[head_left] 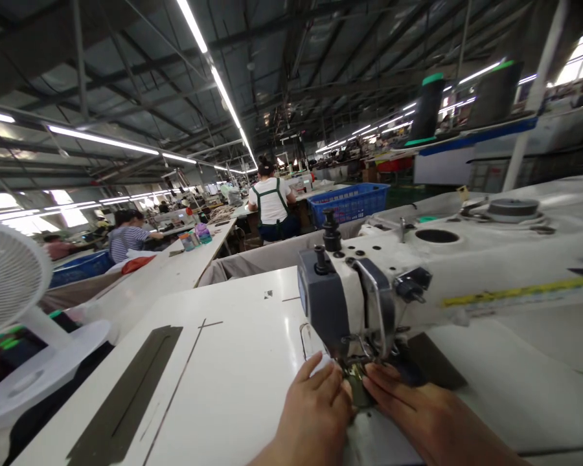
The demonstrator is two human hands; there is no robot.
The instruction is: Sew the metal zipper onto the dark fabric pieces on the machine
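A white and dark-grey sewing machine (354, 291) stands before me, its presser foot area between my hands. A small olive fabric piece (362, 393) lies under the foot. My left hand (315, 404) is closed at its left edge, fingers bent and together beside the foot. From the right, my right hand (418, 404) has its fingers pressed together on the fabric's other edge; the fingertips are partly hidden by the machine. A dark olive flat piece (434, 361) lies behind my right hand, under the machine arm. On the left of the white table (233, 369) rests a long olive fabric strip (129, 391) with a slit-like line.
A white fan (14, 278) stands at the left edge. Thread cones (427, 107) sit on a rack at upper right. A blue basket (350, 204) and a seated co-worker (272, 200) are ahead; another person (129, 233) sits further left.
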